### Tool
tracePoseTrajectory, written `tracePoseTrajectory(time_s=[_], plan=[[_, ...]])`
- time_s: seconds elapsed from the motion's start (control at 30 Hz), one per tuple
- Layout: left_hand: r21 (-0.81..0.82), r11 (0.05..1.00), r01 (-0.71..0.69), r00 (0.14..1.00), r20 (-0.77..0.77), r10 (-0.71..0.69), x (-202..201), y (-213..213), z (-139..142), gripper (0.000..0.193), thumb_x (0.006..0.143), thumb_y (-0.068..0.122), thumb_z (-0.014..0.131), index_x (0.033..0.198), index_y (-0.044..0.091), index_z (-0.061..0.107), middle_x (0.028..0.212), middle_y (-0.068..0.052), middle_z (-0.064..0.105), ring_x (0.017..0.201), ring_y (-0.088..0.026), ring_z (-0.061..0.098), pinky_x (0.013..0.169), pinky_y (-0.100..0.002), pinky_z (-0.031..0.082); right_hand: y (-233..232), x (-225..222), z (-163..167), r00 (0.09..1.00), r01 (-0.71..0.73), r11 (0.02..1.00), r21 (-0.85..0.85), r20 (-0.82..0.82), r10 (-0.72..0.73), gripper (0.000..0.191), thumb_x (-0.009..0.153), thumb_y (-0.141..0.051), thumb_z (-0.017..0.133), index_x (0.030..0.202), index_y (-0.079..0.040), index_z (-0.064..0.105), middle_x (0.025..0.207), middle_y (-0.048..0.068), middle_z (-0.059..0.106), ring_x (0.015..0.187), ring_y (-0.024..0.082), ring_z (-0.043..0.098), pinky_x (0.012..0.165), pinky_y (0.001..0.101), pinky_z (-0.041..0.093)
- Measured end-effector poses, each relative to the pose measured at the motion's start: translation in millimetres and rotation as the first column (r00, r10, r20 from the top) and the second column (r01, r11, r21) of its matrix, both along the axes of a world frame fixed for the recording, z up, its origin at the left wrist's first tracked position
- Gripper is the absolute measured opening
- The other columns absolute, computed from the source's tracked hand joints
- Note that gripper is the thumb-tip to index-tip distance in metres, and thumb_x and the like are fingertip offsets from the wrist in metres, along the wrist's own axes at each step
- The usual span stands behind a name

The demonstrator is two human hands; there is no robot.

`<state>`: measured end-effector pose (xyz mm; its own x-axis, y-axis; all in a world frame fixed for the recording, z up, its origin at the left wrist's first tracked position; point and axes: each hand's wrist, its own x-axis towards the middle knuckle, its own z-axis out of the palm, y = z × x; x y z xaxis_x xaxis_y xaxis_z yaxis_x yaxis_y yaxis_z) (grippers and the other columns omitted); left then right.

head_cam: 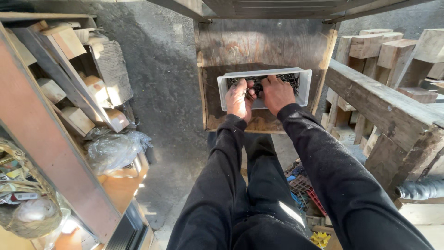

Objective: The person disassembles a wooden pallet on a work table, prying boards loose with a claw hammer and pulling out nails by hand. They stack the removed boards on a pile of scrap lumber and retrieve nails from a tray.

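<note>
We see both hands inside a pale grey plastic bin [305, 85] that sits in the upper centre of the frame on a worn plywood board [259, 46]. The bin holds a heap of dark nails [289, 78] — thin and black, too small to tell apart. Our left hand [239, 98] curls closed over some of the nails at the bin's near left edge; our right hand [276, 94] lies just beside it, fingers bent down into the heap, though we cannot tell whether its grip is closed on anything. At the right stands a rough timber frame [370, 99]; at the upper left, stacked wood offcuts [69, 41] and a crumpled plastic bag [113, 150].
</note>
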<state>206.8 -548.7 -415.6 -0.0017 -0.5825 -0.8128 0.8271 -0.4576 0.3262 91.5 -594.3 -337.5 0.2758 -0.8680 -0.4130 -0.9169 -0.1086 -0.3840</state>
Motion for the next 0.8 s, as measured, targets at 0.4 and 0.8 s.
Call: tracePoseTrajectory(time_s=[0.4,0.8], plan=[[0.098,0.962,0.255,0.963,0.060,-0.262,10.1,0.0,1.9,0.024,0.105,0.029,0.064,0.107,0.005,0.060,0.080,-0.004,0.054,0.065,-0.012,0.053,0.058,-0.032,0.047,31.7,-28.1,-1.5,0.890,0.322,0.944,-0.073,0.364,-0.276,0.014,0.094,-0.012,0.072,0.106,-0.007,0.075,0.108,0.012,0.066,0.103,0.035,0.059,0.086,0.0462,0.049],[0.087,0.950,0.300,0.933,0.179,-0.311,0.2,-6.0,9.0,0.024,0.102,0.019,0.054,0.122,0.007,0.057,0.070,0.000,0.055,0.064,-0.017,0.059,0.061,-0.032,0.046,43.0,-36.5,3.2,0.622,0.524,0.806,0.276,0.522,-0.583,0.010,0.103,-0.008,0.064,0.110,-0.002,0.066,0.098,0.007,0.066,0.084,0.016,0.061,0.075,0.0305,0.051]])
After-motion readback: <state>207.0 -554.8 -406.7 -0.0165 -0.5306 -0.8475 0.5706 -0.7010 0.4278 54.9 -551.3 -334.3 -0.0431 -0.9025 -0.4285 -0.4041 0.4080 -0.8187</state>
